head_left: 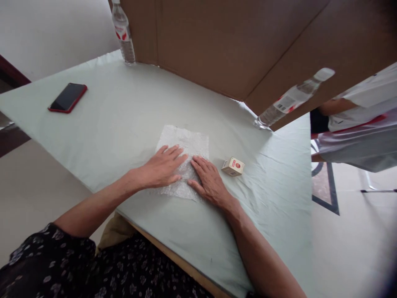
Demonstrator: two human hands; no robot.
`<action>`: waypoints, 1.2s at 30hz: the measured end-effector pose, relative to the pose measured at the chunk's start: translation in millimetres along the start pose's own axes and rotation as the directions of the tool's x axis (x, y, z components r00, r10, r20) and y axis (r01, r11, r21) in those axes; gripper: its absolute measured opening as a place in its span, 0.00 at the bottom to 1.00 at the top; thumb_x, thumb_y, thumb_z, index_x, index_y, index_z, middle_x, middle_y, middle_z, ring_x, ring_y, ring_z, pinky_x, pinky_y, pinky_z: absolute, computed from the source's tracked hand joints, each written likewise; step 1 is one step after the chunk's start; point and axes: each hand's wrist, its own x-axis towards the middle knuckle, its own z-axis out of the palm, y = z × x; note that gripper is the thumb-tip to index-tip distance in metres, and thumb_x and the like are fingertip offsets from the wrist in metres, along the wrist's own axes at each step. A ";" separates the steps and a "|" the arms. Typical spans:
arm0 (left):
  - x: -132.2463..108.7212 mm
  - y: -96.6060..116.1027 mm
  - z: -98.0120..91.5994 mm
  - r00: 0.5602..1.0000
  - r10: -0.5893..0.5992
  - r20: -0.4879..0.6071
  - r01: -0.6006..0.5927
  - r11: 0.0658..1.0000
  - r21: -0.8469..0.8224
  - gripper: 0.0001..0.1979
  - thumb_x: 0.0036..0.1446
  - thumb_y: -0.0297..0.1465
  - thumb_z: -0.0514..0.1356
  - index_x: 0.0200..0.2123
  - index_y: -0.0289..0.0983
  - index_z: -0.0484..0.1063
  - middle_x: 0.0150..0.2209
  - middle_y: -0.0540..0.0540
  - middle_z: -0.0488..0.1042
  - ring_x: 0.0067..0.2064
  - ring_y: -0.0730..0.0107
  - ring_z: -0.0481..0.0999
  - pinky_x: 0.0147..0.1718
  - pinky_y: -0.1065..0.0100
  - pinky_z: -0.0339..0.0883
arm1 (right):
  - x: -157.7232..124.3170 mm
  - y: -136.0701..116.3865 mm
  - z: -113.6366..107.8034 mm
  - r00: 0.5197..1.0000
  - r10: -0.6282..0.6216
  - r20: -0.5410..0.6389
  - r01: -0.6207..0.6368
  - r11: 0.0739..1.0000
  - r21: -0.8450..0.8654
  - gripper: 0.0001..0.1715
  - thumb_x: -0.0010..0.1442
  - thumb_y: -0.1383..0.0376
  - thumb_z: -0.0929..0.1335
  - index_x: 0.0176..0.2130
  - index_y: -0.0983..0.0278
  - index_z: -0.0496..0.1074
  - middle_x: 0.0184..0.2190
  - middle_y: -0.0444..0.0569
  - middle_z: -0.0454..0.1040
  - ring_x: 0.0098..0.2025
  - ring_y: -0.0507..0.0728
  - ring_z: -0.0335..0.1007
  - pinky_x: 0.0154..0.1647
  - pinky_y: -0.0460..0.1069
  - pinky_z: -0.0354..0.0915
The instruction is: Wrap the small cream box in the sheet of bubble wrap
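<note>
A sheet of clear bubble wrap [187,138] lies spread out on the pale green tablecloth [124,120]. My left hand [163,167] rests on its left part, palm down, fingers stretched and apart. On the right part of the sheet lies my right hand [211,182], flat, with the thumb held away from the fingers. Neither hand grips anything. Just to the right of my right hand sits a small cream-coloured box [233,166] with a red mark on its side; it touches neither hand nor sheet.
A phone in a red case [68,97] lies at the far left. Brown cardboard [198,45] stands upright at the back, with one water bottle [123,35] at its left and another bottle [293,99] at its right. Beyond the table's right edge is another person [359,120].
</note>
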 end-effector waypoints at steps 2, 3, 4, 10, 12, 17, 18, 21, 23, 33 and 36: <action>10.9 1.3 0.8 0.997 0.017 0.072 -0.018 1.000 0.001 0.34 0.62 0.42 0.58 0.68 0.37 0.56 0.72 0.35 0.55 0.74 0.49 0.49 0.69 0.49 0.43 | 0.0 0.7 1.5 1.000 -0.004 -0.006 0.005 1.000 0.006 0.40 0.69 0.47 0.61 0.69 0.67 0.58 0.69 0.63 0.59 0.72 0.68 0.52 0.69 0.67 0.55; 15.1 -2.5 1.8 0.994 -0.006 0.112 0.006 1.000 0.000 0.37 0.61 0.45 0.59 0.68 0.36 0.56 0.72 0.34 0.54 0.74 0.47 0.48 0.69 0.48 0.43 | -0.1 0.6 1.8 1.000 -0.003 -0.006 0.003 1.000 0.008 0.40 0.68 0.47 0.61 0.69 0.68 0.58 0.69 0.64 0.59 0.72 0.68 0.52 0.69 0.67 0.55; 17.7 -8.6 2.8 0.988 -0.025 0.149 0.026 1.000 -0.003 0.41 0.59 0.47 0.60 0.69 0.35 0.54 0.73 0.33 0.52 0.74 0.45 0.47 0.69 0.47 0.43 | -0.2 0.3 1.8 1.000 0.001 -0.004 -0.001 1.000 0.010 0.40 0.68 0.47 0.62 0.69 0.68 0.58 0.69 0.64 0.59 0.72 0.68 0.51 0.70 0.67 0.55; 1.1 -38.5 3.6 0.984 -0.093 0.152 0.093 0.996 0.004 0.50 0.56 0.55 0.60 0.72 0.35 0.49 0.74 0.34 0.46 0.75 0.43 0.42 0.70 0.43 0.37 | -0.1 -2.2 -1.0 1.000 0.019 0.005 -0.019 1.000 0.014 0.40 0.68 0.47 0.62 0.70 0.64 0.56 0.71 0.60 0.57 0.73 0.68 0.50 0.70 0.67 0.54; -10.5 -31.1 5.3 0.989 -0.115 0.095 0.113 0.993 0.020 0.46 0.57 0.53 0.61 0.71 0.34 0.52 0.74 0.32 0.47 0.74 0.42 0.44 0.69 0.42 0.39 | -0.1 -1.7 -0.4 1.000 0.018 0.005 -0.018 1.000 0.018 0.40 0.67 0.47 0.62 0.70 0.64 0.55 0.71 0.61 0.57 0.72 0.68 0.51 0.70 0.67 0.54; -31.1 -7.2 24.8 1.000 0.007 -0.010 -0.008 0.998 -0.055 0.38 0.59 0.50 0.61 0.67 0.39 0.60 0.72 0.37 0.54 0.74 0.47 0.49 0.70 0.47 0.43 | -0.6 -1.6 1.8 1.000 0.007 -0.029 -0.006 0.999 0.042 0.40 0.67 0.47 0.64 0.69 0.64 0.56 0.70 0.62 0.58 0.72 0.68 0.52 0.69 0.67 0.56; -32.9 -6.1 29.2 1.000 0.008 -0.022 -0.010 0.997 -0.074 0.37 0.59 0.50 0.62 0.66 0.39 0.61 0.72 0.37 0.55 0.73 0.47 0.50 0.70 0.47 0.44 | -0.4 -2.4 -0.5 0.999 -0.003 -0.049 0.006 0.998 0.055 0.39 0.67 0.48 0.64 0.68 0.64 0.57 0.69 0.62 0.59 0.71 0.68 0.54 0.68 0.66 0.57; -35.0 -8.0 36.9 0.998 -0.001 -0.059 -0.007 0.992 -0.129 0.39 0.58 0.50 0.63 0.67 0.37 0.61 0.71 0.35 0.56 0.73 0.47 0.52 0.70 0.46 0.44 | -0.1 -3.6 -18.9 0.989 -0.016 -0.147 0.028 0.996 0.081 0.33 0.67 0.50 0.65 0.66 0.60 0.61 0.67 0.59 0.63 0.69 0.66 0.58 0.66 0.66 0.59; -35.3 -9.7 37.1 0.996 0.002 -0.091 -0.017 0.986 -0.165 0.40 0.56 0.49 0.65 0.67 0.37 0.61 0.71 0.34 0.57 0.72 0.46 0.53 0.70 0.45 0.46 | -2.6 0.7 -38.1 0.972 0.026 -0.232 -0.012 0.998 0.062 0.28 0.67 0.53 0.65 0.63 0.57 0.65 0.66 0.57 0.66 0.67 0.66 0.61 0.66 0.66 0.59; -37.5 -13.3 40.8 0.940 -0.179 -0.291 0.100 0.959 -0.265 0.31 0.61 0.41 0.60 0.64 0.37 0.64 0.65 0.35 0.67 0.70 0.47 0.59 0.67 0.44 0.53 | -56.7 64.9 -57.3 0.875 0.413 -0.250 -0.420 0.907 0.029 0.31 0.60 0.53 0.69 0.58 0.64 0.69 0.54 0.62 0.75 0.53 0.70 0.74 0.52 0.67 0.69; -36.5 -13.2 41.1 0.956 -0.188 -0.223 0.132 0.961 -0.244 0.36 0.59 0.43 0.62 0.66 0.35 0.60 0.67 0.34 0.63 0.71 0.46 0.56 0.69 0.43 0.48 | -56.2 55.7 -58.7 0.841 0.455 -0.294 -0.441 0.890 0.117 0.27 0.59 0.54 0.69 0.55 0.63 0.71 0.50 0.59 0.78 0.46 0.66 0.76 0.48 0.64 0.71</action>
